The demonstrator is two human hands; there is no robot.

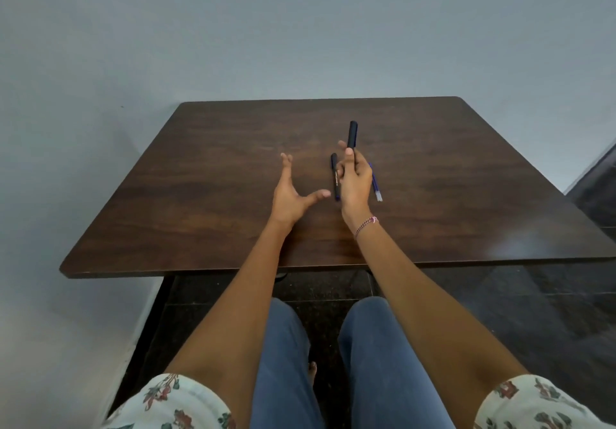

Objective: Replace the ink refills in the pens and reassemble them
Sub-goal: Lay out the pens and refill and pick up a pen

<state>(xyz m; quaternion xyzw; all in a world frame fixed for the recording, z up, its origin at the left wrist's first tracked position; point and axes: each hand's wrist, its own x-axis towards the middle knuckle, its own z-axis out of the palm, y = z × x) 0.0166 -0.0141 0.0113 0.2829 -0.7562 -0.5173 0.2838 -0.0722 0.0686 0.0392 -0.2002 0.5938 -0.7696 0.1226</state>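
My right hand [355,182] grips a black pen [352,134] and holds it upright above the middle of the dark wooden table [206,175]; its lower part is hidden in my fingers. A second black pen [335,175] lies flat on the table just left of that hand. Thin blue ink refills [376,183] lie on the table to the right of my right hand, partly hidden behind it. My left hand [291,192] hovers over the table left of the lying pen, fingers straight and thumb spread, holding nothing.
The table stands against a grey wall [300,28], its near edge above my knees. A dark tiled floor [533,312] shows below and to the right of the table.
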